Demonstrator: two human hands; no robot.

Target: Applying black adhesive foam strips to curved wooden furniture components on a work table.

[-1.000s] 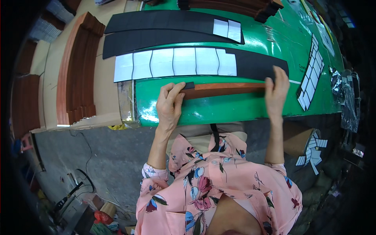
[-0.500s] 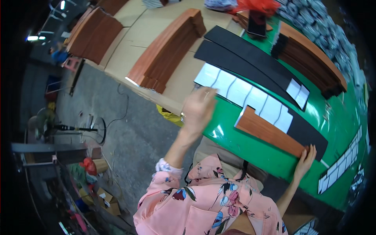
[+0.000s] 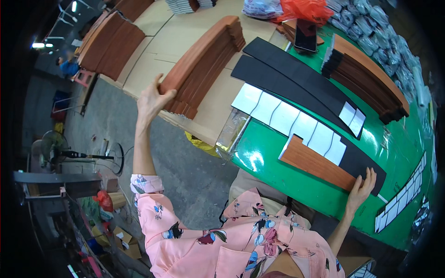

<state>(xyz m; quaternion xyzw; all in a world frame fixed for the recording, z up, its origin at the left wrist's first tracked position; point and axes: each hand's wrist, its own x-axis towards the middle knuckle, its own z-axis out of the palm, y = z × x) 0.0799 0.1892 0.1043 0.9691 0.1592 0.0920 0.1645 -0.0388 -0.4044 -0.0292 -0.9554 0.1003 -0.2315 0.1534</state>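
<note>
My left hand (image 3: 154, 99) is closed at the near end of a stack of curved brown wood-grain strips (image 3: 204, 60), thumb on one side and fingers on the other. How many strips it grips is hidden. My right hand (image 3: 362, 189) lies with fingers stretched out, its thumb at the right end of a single brown wood-grain strip (image 3: 317, 162) and its fingertips on a black strip (image 3: 366, 162). White backing pieces (image 3: 287, 116) cover much of that black strip. Two more dark strips (image 3: 296, 83) lie overlapped just beyond, one with a white patch (image 3: 352, 113) at its end.
Another brown stack (image 3: 371, 74) stands on the green table (image 3: 259, 153) at right, near plastic-wrapped bundles (image 3: 366, 28) and a phone (image 3: 306, 36). More brown stacks (image 3: 109, 44) sit on cardboard at far left. A white-segmented strip (image 3: 401, 192) lies at the right edge. A fan (image 3: 53, 143) stands lower left.
My left hand has moved left from beside the white backing pieces to the near end of the brown stack. My right hand stays at the end of the single strip.
</note>
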